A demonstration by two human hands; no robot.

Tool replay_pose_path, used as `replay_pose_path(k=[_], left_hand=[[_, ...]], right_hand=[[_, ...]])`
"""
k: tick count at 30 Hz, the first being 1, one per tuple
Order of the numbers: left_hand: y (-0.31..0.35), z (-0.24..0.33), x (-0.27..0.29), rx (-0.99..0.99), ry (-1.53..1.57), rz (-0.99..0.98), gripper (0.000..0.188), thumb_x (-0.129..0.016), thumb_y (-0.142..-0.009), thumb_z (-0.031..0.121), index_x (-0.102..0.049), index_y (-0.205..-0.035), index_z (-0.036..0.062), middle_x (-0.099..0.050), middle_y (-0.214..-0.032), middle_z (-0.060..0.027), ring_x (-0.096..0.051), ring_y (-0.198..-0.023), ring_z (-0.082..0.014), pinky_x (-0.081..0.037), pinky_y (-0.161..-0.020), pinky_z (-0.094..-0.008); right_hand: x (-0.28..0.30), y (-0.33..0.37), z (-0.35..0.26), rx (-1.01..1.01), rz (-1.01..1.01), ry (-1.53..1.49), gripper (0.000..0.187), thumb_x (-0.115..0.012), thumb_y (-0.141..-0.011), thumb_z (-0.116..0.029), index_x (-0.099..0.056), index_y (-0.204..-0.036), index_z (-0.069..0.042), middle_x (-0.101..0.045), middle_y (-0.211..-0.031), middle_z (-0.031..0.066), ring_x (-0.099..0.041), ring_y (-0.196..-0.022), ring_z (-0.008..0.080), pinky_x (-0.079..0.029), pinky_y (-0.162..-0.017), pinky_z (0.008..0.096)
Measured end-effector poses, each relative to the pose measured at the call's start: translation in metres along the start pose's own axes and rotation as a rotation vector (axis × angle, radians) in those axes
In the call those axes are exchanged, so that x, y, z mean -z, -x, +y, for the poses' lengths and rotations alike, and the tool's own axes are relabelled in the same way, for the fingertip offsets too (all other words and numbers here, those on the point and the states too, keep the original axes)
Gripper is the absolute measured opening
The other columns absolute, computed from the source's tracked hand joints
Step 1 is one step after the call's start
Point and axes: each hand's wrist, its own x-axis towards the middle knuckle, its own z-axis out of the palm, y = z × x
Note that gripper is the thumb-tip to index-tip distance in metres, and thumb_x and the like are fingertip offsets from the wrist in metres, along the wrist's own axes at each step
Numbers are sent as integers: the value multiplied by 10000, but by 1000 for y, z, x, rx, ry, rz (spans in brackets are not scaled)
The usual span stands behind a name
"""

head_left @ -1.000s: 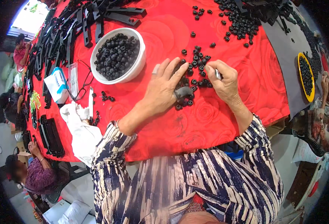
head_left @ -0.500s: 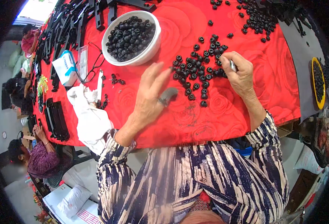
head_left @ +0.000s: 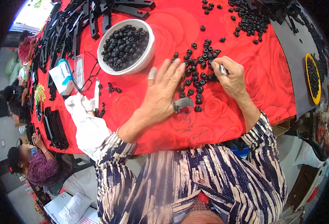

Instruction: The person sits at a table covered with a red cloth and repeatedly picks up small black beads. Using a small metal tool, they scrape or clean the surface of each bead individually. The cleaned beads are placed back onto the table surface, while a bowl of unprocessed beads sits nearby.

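On the red rose-patterned tablecloth (head_left: pixel 127 108) lies a loose cluster of small round black parts with holes (head_left: pixel 199 82). My left hand (head_left: pixel 158 93) is flat with fingers outstretched, its fingertips over the cluster's left side. Grey coverings wrap its thumb and little finger. At the cluster's right edge, my right hand (head_left: pixel 231 78) is closed in a pinch on a small silver metal tool (head_left: pixel 223 70); most of the tool is hidden in the fingers. Beyond my left hand stands a white bowl (head_left: pixel 149 48) heaped with similar black parts.
Eyeglasses (head_left: pixel 93 74), a blue-white packet (head_left: pixel 63 76) and a white cloth (head_left: pixel 88 123) lie to the left. Long black plastic pieces (head_left: pixel 75 33) pile up at far left. More black parts (head_left: pixel 250 22) and a yellow-rimmed tray (head_left: pixel 317 98) are rightward. Other people sit along the left side.
My left hand has moved right and spread flat over the left side of the cluster. My right hand keeps its pinch on the tool. The whole view has shifted slightly.
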Motion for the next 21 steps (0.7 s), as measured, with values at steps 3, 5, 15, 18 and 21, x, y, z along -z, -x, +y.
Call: replay_pose_path(k=[3, 5, 15, 18, 21], left_hand=[[-15, -7, -5, -42, -79, -41, 915, -486, -775, 668, -273, -1422, 58, -265, -1476, -144, -178, -1386, -326, -90, -1104, -499], [-30, -2, -11, -101, -159, -72, 905, -494, -767, 666, -293, -1418, 70, -274, -1474, -135, -199, -1379, -323, -104, -1098, -512], [11, -6, 2, 117, -37, 8, 915, -531, -770, 635, -268, -1419, 46, -234, -1479, -177, -203, -1366, -361, -122, -1082, -529], [32, -4, 10, 178, -46, -58, 935, -576, -763, 598, -242, -1420, 22, -207, -1483, -197, -184, -1367, -383, -137, -1078, -534], [39, 2, 10, 185, -40, 12, 838, -661, -746, 468, -327, -1377, 28, -272, -1441, -198, -254, -1320, -390, -222, -1048, -508]], right_hand=[[0, 1, 1, 22, -2, 3, 100, -659, -807, -82, -606, -832, -1, -585, -726, 110, -582, -609, 217, -435, -538, 305], [0, 1, 1, 23, -5, 27, 97, -656, -809, -82, -607, -833, -2, -583, -726, 111, -577, -603, 218, -431, -534, 304], [-1, 2, 0, 66, -5, 29, 103, -661, -814, -85, -605, -839, -2, -591, -731, 112, -583, -609, 217, -443, -545, 290], [3, -1, -1, 42, -3, 77, 125, -665, -789, -82, -601, -875, -16, -585, -737, 111, -596, -630, 248, -458, -557, 319], [4, 0, 12, 123, 30, 300, 216, -664, -737, -73, -596, -939, -40, -560, -781, 95, -597, -669, 271, -470, -568, 350]])
